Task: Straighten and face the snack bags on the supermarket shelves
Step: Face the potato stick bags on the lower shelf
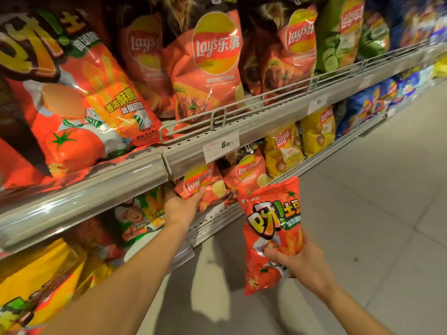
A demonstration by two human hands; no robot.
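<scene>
Right hand [301,263] is pinching a red tomato fries bag [271,228] upright off the shelf; left hand [185,205] is gripping a red Lay's bag [200,182] on the lower shelf [217,218], more Lay's beside it.

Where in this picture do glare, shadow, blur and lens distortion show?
Head view: glare streaks the shelf rail; both forearms cast shadows on the floor; the big tomato bag at left is stretched and soft, the far bags blurred; the held bag and price tag are sharp.
</scene>
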